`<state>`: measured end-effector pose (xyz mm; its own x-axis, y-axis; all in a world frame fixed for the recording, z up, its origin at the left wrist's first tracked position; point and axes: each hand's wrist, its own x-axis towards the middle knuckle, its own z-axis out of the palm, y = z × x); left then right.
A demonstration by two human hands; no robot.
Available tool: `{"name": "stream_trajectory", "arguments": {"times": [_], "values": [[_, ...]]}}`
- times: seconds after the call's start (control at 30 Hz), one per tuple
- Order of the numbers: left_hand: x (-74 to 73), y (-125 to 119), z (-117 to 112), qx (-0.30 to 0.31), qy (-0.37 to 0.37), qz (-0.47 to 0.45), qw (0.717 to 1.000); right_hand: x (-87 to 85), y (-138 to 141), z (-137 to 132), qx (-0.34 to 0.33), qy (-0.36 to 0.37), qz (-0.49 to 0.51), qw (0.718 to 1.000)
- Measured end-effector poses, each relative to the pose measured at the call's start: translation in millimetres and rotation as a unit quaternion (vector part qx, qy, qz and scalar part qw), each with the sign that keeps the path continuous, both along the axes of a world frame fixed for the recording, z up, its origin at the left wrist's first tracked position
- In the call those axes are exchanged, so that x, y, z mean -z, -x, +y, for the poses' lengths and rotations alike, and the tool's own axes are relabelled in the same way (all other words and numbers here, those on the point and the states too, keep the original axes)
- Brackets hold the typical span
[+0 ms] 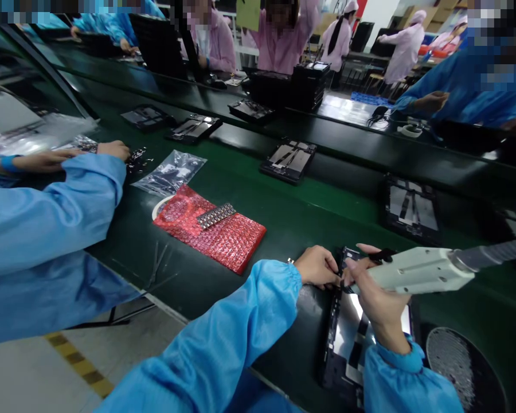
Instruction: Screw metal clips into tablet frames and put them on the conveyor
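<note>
My right hand [376, 301] grips a pale electric screwdriver [417, 269] whose body and hose run off to the right. Its tip sits at the upper left corner of a black tablet chassis [348, 338] lying on the green belt in front of me. My left hand [317, 266] rests with closed fingers on that same corner of the chassis, beside the driver tip. Both my arms wear blue sleeves.
A red bubble-wrap bag [223, 235] with a strip of small parts lies to the left, by a clear plastic bag [169, 172]. A co-worker's blue sleeve [47, 206] reaches in at left. More chassis [289, 160] ride the belt. A round screw tray [460, 361] sits lower right.
</note>
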<state>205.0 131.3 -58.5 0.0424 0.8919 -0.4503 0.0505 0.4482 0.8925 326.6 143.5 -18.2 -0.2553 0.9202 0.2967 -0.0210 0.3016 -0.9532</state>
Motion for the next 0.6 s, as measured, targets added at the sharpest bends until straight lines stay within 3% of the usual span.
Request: {"name": "stream_trajectory", "arguments": {"times": [0.13, 0.23, 0.33, 0.4, 0.5, 0.6], "values": [[-7.4, 6.6, -1.4, 0.016, -0.012, 0.006, 1.000, 3.5, -1.6, -1.4, -0.010, -0.011, -0.043, 0.999], [-21.0, 30.1, -8.1, 0.005, -0.074, 0.059, 0.996, 6.6, -1.9, -2.2, -0.005, -0.035, -0.073, 0.997], [-32.8, 55.3, -22.6, -0.017, -0.166, 0.236, 0.957, 9.7, 1.3, -2.6, 0.001, -0.040, -0.076, 0.996], [-34.3, 61.3, -32.9, 0.009, -0.186, 0.337, 0.923, 9.4, 4.7, -3.0, 0.004, -0.024, -0.063, 0.998], [-26.9, 50.0, -42.1, 0.068, -0.187, 0.412, 0.889, -0.3, 5.0, -3.7, 0.017, -0.009, -0.026, 0.999], [-18.3, 31.4, -42.8, 0.105, -0.175, 0.454, 0.867, -20.1, -12.8, -3.4, 0.046, -0.026, 0.026, 0.998]]}}
